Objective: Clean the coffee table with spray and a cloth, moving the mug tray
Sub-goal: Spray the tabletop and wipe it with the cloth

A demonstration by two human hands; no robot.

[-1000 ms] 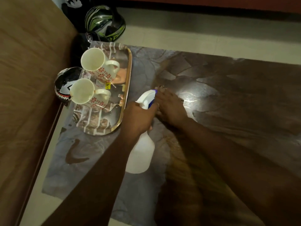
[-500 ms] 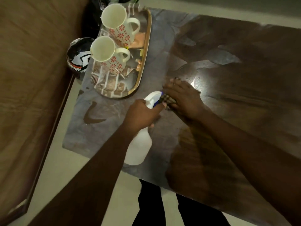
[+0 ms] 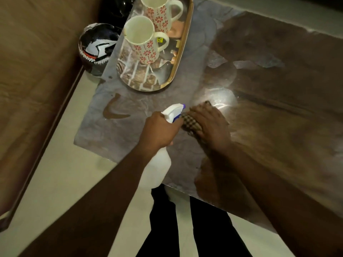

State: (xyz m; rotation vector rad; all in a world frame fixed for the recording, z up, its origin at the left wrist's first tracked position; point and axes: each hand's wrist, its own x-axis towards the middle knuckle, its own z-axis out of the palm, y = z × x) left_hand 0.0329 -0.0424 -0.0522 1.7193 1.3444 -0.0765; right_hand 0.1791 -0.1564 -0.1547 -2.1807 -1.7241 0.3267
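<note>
One helmet sits on the floor at far left. One tray with two mugs stands at the table's left end. The left hand grips one spray bottle, fingers wrapped round its neck. Just beside it, the right hand presses one cloth onto the table, fingers laid flat together.

Coffee table bears mug tray and cloth.

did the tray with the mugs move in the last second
No. The oval gold-rimmed tray sits just as far beyond the dark curved streak on the tabletop; only the camera shifted.
</note>
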